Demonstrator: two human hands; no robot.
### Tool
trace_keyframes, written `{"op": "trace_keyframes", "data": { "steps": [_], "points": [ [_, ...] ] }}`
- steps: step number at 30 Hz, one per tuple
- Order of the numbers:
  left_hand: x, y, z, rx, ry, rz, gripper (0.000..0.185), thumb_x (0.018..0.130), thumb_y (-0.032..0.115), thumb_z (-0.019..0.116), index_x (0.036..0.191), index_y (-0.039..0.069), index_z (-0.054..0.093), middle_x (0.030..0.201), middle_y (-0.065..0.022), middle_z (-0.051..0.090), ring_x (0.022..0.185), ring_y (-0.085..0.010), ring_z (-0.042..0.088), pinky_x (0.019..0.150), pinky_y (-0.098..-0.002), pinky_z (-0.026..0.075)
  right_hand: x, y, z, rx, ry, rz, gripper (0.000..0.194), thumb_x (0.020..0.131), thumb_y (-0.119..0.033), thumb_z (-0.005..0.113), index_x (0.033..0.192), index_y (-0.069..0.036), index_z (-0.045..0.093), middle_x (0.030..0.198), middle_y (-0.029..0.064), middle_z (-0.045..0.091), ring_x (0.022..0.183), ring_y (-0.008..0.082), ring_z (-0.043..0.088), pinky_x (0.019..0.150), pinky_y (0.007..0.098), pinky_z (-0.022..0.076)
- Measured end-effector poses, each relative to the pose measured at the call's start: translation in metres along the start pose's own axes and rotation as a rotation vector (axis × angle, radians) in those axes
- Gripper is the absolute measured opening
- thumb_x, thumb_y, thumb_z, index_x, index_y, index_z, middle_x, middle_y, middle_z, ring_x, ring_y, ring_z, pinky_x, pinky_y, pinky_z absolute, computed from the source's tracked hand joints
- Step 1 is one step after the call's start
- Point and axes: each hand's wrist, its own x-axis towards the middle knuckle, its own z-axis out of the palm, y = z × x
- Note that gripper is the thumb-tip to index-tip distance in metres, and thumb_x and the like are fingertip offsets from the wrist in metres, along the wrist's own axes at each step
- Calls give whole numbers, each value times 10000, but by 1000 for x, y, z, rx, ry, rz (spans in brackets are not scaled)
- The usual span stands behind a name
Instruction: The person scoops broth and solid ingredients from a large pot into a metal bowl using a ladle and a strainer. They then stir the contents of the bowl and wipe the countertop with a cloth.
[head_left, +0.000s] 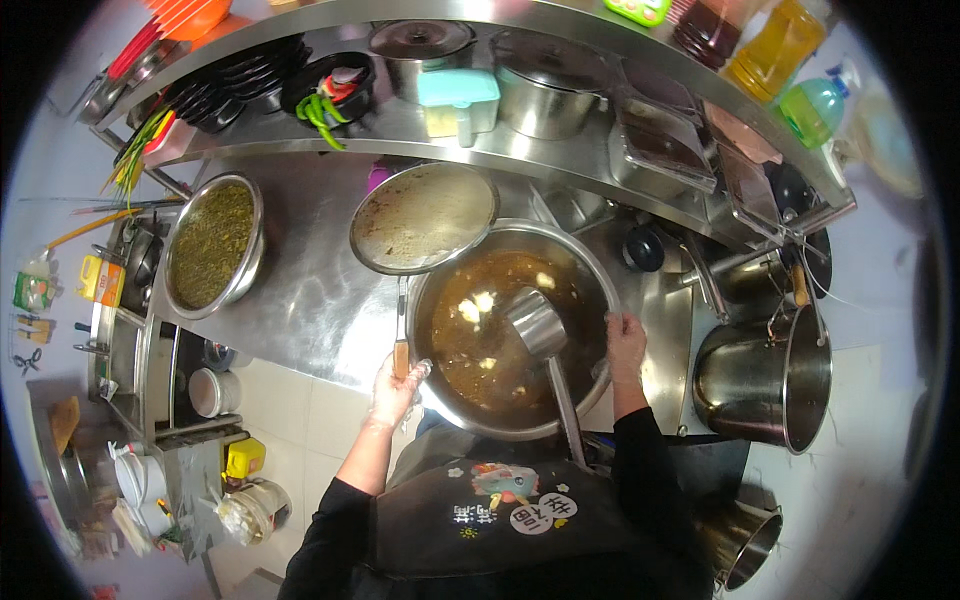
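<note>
My left hand (394, 390), in a clear plastic glove, grips the wooden handle of a round fine-mesh strainer (424, 217). The strainer's mesh bears brown specks and reaches over the far left rim of a large stainless steel basin (517, 433). In the basin lies a brown liquid (480, 367) with pale lumps floating on it. A deep steel ladle (536, 322) rests in the basin, its handle leaning over the near rim towards my apron. My right hand (625, 349) holds the basin's right rim.
A steel bowl of chopped greens (212, 247) stands left on the steel worktable (315, 300). Above runs a shelf with lidded pots (547, 97), a turquoise-lidded box (459, 105) and green peppers (321, 116). A tall steel pot (757, 382) is at right, near a black ladle (643, 249).
</note>
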Motion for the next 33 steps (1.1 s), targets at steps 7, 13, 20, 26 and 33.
{"op": "trace_keyframes", "data": {
  "steps": [7,13,20,26,33],
  "points": [
    [3,-6,-67,35,146,87,193,862,27,674,975,91,530,791,65,486,686,-41,484,604,-209,438,-14,-21,83,-106,-145,49,351,887,-314,641,968,28,651,837,150,674,799,275,645,732,392,477],
    [21,-38,-117,73,142,2,345,863,47,694,1178,35,554,931,14,583,834,-88,554,755,-250,481,-26,-31,136,-22,-176,10,251,891,-224,632,911,25,653,735,98,654,669,156,588,650,342,472],
    [47,-67,-150,158,29,58,363,877,88,695,1204,25,551,993,-28,613,897,-122,575,811,-279,489,-25,-26,174,-196,-36,-29,298,872,-257,667,1016,4,650,840,153,686,788,240,659,749,354,500],
    [49,-43,-156,141,-45,165,427,877,127,703,1254,21,532,1057,-64,628,976,-147,581,865,-300,481,-33,-64,164,-508,-121,-54,383,853,-244,684,1139,-1,605,997,215,653,940,369,632,852,410,486],
    [34,-49,-154,-108,-109,38,424,922,0,572,1335,5,478,1263,-121,581,1146,-218,576,966,-325,471,-95,-110,115,-565,-376,-306,534,827,-368,708,1180,0,548,1136,224,573,1050,386,561,908,456,460]
  ]
}}
